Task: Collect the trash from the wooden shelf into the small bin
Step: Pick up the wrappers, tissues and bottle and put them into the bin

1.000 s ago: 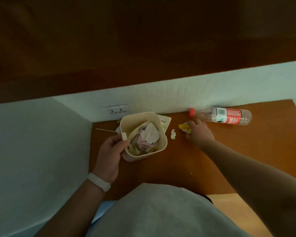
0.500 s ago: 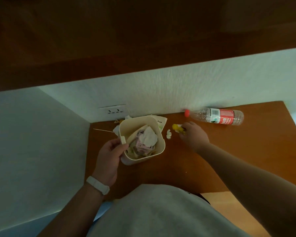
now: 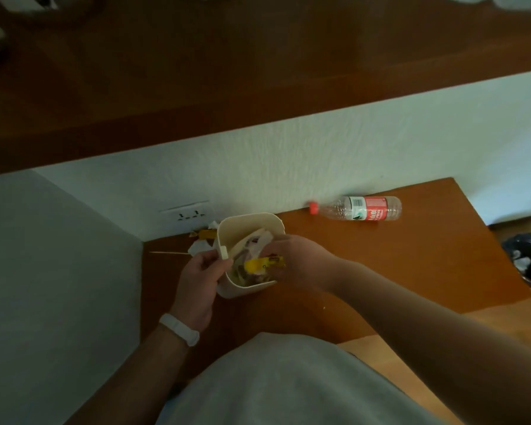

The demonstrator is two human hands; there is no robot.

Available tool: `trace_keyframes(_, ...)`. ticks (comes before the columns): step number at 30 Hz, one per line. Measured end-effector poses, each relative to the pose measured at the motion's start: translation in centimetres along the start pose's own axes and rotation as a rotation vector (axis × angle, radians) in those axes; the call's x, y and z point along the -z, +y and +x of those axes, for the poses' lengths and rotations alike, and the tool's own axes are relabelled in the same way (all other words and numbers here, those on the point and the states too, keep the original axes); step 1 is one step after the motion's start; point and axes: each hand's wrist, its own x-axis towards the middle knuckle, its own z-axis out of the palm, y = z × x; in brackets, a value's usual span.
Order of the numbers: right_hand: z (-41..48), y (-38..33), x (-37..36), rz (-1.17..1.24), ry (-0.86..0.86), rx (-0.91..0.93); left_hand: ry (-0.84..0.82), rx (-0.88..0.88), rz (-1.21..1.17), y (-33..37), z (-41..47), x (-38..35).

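Where white walls (image 3: 319,154) meet, a wooden shelf (image 3: 380,256) sits.

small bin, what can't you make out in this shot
Head view:
small bin contents: covered by the right hand and yellow wrapper.
Right hand's grip on the wrapper: fingertips hidden.
Scraps behind the bin: blocked by its wall.
Bottle label: too small.
Dark object: cut by right edge.

Home room corner, wall socket (image 3: 187,215) in white textured wall (image 3: 319,154) just beyond the fingers (image 3: 210,261) of the left hand (image 3: 196,283), wooden shelf (image 3: 411,256) beneath them, wood floor (image 3: 518,317) far right of them.
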Motion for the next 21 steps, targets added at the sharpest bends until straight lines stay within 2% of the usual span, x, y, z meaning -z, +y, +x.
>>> trace_keyframes(3,0.2,-0.4,-0.6,-0.021,-0.018,0.014,0.009,-0.026,0.000,0.1,-0.1,0.9)
trace_keyframes(8,1.1,0.7,-1.3,0.071,0.198,0.047,0.051,-0.012,-0.034,0.0,-0.2,3.2)
trace_keyframes(11,2.5,3.1,-1.9,-0.005,0.267,-0.019,0.090,0.006,-0.056,-0.2,-0.5,4.7)
trace_keyframes(13,3.4,4.9,-2.6,-0.082,0.216,-0.121,0.127,0.011,-0.071,-0.5,-0.8,5.6)
trace_keyframes(16,4.5,7.4,-4.0,-0.199,0.019,-0.261,0.192,0.001,-0.082,-0.8,-1.5,6.7)
trace_keyframes(18,5.1,8.6,-4.9,-0.236,-0.061,-0.298,0.225,0.000,-0.083,-1.1,-2.1,7.4)
trace_keyframes(21,6.0,9.5,-6.1,-0.247,-0.089,-0.314,0.265,0.002,-0.101,-1.5,-2.8,8.3)
